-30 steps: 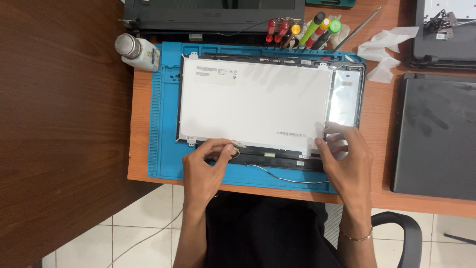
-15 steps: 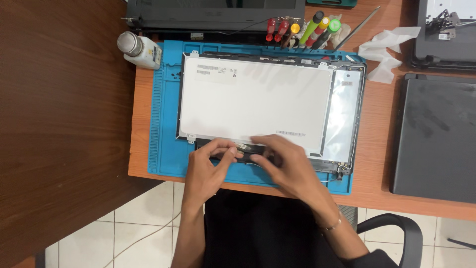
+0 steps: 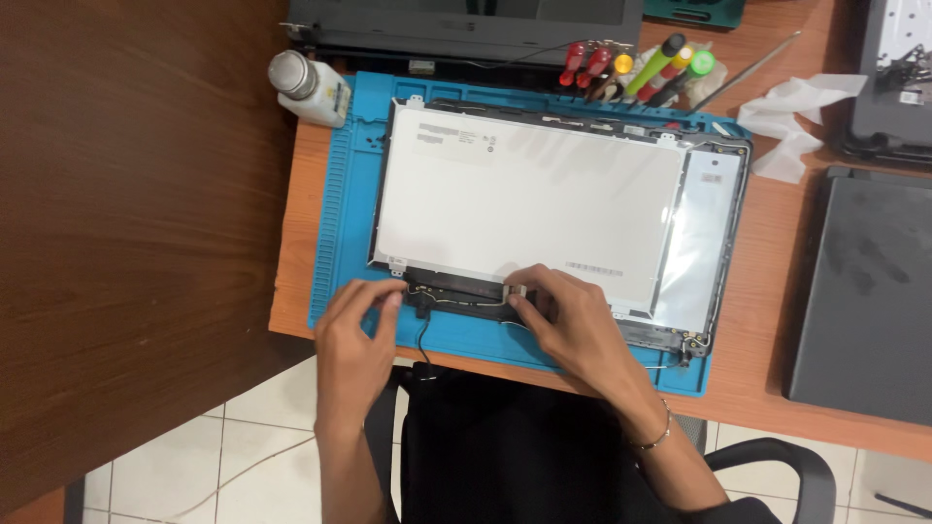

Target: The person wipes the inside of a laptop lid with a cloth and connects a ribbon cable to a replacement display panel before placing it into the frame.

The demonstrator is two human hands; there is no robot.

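Observation:
A white flat display panel (image 3: 529, 204) lies back-up in a black laptop lid (image 3: 723, 252) on a blue work mat (image 3: 340, 223). Along the panel's near edge runs a black strip (image 3: 456, 288) with a thin black cable (image 3: 424, 335) hanging off the table. My left hand (image 3: 354, 335) grips the strip's left end at the panel's lower left corner. My right hand (image 3: 573, 320) pinches a small pale connector piece (image 3: 515, 289) at the middle of the near edge.
A white bottle (image 3: 306, 85) stands at the mat's far left corner. Several coloured screwdrivers (image 3: 636, 70) and crumpled tissue (image 3: 791, 121) lie behind the lid. Dark laptop parts sit at the back (image 3: 466, 21) and right (image 3: 864, 291). A black chair (image 3: 505, 446) is below.
My right hand has moved left from the panel's lower right corner to the middle of its near edge. My left hand has stayed near the lower left corner.

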